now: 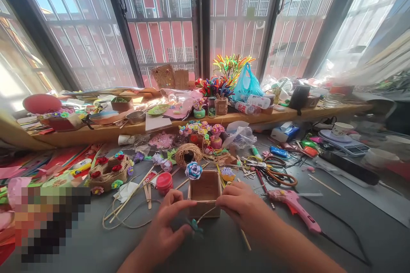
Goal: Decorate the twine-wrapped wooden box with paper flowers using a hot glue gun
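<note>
A small open cardboard box (205, 209) stands on the grey table in front of me, with a blue-and-white flower (194, 170) at its back left corner. My left hand (173, 215) has its index finger stretched to the box's front left rim, its thumb held apart below. At the front right corner, the fingers of my right hand (239, 204) pinch a thin twine (207, 213). This twine runs across the box's front towards a small blurred teal piece (196, 225) near my left thumb. My right fingertips are partly hidden.
Right of my hands lie a pink hot glue gun (296, 207) and scissors (278, 175). A twine roll (188, 155), a red tub (164, 183) and a flower-trimmed basket (110, 172) stand behind and left. A cluttered wooden ledge (153, 130) runs below the window.
</note>
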The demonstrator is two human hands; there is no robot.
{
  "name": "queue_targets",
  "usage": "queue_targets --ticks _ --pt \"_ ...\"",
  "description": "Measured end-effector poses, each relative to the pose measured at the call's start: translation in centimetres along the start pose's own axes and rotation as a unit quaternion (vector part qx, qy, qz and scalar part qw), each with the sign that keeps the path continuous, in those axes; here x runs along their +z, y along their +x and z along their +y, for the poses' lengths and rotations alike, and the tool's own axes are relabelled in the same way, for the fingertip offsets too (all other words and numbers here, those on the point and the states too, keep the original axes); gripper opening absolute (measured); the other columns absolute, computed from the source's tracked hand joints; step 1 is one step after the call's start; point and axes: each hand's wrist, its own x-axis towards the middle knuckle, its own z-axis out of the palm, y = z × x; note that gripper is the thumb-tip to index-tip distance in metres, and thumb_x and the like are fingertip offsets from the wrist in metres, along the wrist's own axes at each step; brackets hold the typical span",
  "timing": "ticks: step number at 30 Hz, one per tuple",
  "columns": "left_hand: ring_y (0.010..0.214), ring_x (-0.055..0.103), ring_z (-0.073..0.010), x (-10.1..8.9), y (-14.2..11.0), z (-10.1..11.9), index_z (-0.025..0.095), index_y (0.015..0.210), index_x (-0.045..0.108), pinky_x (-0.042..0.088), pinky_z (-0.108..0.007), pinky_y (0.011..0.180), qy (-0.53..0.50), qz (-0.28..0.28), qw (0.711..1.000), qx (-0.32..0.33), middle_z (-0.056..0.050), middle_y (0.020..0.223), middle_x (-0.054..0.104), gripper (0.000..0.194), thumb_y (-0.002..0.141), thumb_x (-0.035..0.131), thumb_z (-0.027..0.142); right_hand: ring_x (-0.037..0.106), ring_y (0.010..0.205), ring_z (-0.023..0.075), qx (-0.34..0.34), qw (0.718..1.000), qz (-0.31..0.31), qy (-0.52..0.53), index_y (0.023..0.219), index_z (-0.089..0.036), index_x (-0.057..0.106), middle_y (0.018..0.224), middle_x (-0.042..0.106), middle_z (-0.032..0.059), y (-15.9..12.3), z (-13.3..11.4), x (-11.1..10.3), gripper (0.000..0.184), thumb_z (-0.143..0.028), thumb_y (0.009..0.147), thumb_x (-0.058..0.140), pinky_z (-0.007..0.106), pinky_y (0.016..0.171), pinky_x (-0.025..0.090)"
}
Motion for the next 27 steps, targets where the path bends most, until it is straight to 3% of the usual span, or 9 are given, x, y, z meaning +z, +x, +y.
queue_targets --ticks 4,7,9,15,18,20,22,24,27 --pt "0.104 0.063 -0.0228 -1.2 0.7 2.3 0.033 0.122 0.075 0.057 -0.036 0.091 -0.018 -0.064 0.997 0.043 -0.008 0.112 0.061 0.047 0.094 0.064 0.069 0.058 0.087 0.0202 -0.091 0.994 0.044 -0.035 0.1 -0.025 0.073 0.094 0.075 0.0021 1.1 -0.6 -1.9 0.021 -0.01 0.103 0.059 0.036 0.082 0.039" --pt "0.101 0.065 -0.0193 -1.7 1.1 3.5 0.03 0.113 0.072 0.055 -0.032 0.09 -0.023 -0.098 0.992 0.077 -0.005 0.107 0.07 0.016 0.099 0.072 0.038 0.057 0.087 0.0194 -0.118 0.99 0.061 -0.04 0.103 -0.023 0.07 0.096 0.075 0.0022 1.1 -1.5 -2.8 0.02 -0.008 0.104 0.056 0.036 0.083 0.039" --pt "0.098 0.065 -0.0175 -1.6 1.2 3.7 0.028 0.108 0.07 0.053 -0.03 0.088 -0.025 -0.107 0.989 0.098 -0.003 0.103 0.073 0.011 0.099 0.07 0.022 0.058 0.087 0.0194 -0.121 0.989 0.069 -0.048 0.105 -0.021 0.068 0.097 0.075 0.0033 0.8 -2.3 -2.9 0.018 -0.009 0.105 0.055 0.036 0.083 0.039" --pt "0.092 0.065 -0.0178 -0.6 1.2 3.8 0.029 0.11 0.068 0.052 -0.03 0.085 -0.032 -0.1 0.984 0.146 -0.003 0.099 0.075 0.014 0.097 0.072 0.022 0.057 0.079 0.0195 -0.167 0.978 0.085 -0.094 0.113 -0.018 0.067 0.087 0.071 0.0031 0.0 -4.5 -1.3 0.017 -0.016 0.109 0.05 0.037 0.078 0.037" --pt "0.093 0.064 -0.0181 -0.5 1.1 4.5 0.03 0.116 0.065 0.052 -0.03 0.085 -0.041 -0.098 0.989 0.106 -0.002 0.099 0.072 0.021 0.097 0.073 0.03 0.053 0.072 0.0187 -0.161 0.979 0.081 -0.098 0.111 -0.017 0.067 0.082 0.068 0.0021 -0.5 -4.9 -0.7 0.022 -0.013 0.108 0.047 0.036 0.07 0.034" --pt "0.099 0.064 -0.0205 -0.8 1.1 5.3 0.03 0.122 0.064 0.053 -0.032 0.088 -0.065 -0.115 0.99 0.046 -0.004 0.106 0.069 0.039 0.093 0.075 0.054 0.05 0.07 0.0186 -0.147 0.981 0.09 -0.091 0.112 -0.017 0.067 0.081 0.067 0.0024 -0.8 -5.0 -0.6 0.024 -0.011 0.107 0.044 0.035 0.067 0.032" --pt "0.103 0.063 -0.0226 -1.1 1.2 6.1 0.03 0.123 0.065 0.054 -0.035 0.091 -0.088 -0.129 0.988 -0.008 -0.005 0.111 0.068 0.054 0.09 0.066 0.073 0.05 0.069 0.0187 -0.134 0.983 0.1 -0.076 0.112 -0.018 0.067 0.081 0.067 0.0026 -1.0 -5.1 -0.5 0.025 -0.012 0.108 0.044 0.034 0.065 0.031" --pt "0.102 0.063 -0.0222 -1.2 1.5 6.7 0.029 0.117 0.067 0.053 -0.036 0.092 -0.071 -0.123 0.989 -0.035 -0.004 0.109 0.069 0.043 0.096 0.063 0.066 0.051 0.069 0.0189 -0.125 0.984 0.109 -0.061 0.112 -0.018 0.067 0.082 0.068 0.0028 -1.1 -5.3 -0.3 0.023 -0.015 0.109 0.045 0.034 0.064 0.032" --pt "0.104 0.063 -0.0211 -0.8 2.1 7.2 0.027 0.099 0.068 0.049 -0.037 0.096 0.031 -0.101 0.994 -0.023 -0.002 0.105 0.072 0.006 0.094 0.072 0.027 0.051 0.067 0.0189 -0.109 0.985 0.122 -0.053 0.108 -0.017 0.067 0.08 0.068 0.0032 -1.3 -5.5 0.4 0.022 -0.017 0.11 0.045 0.033 0.063 0.033"
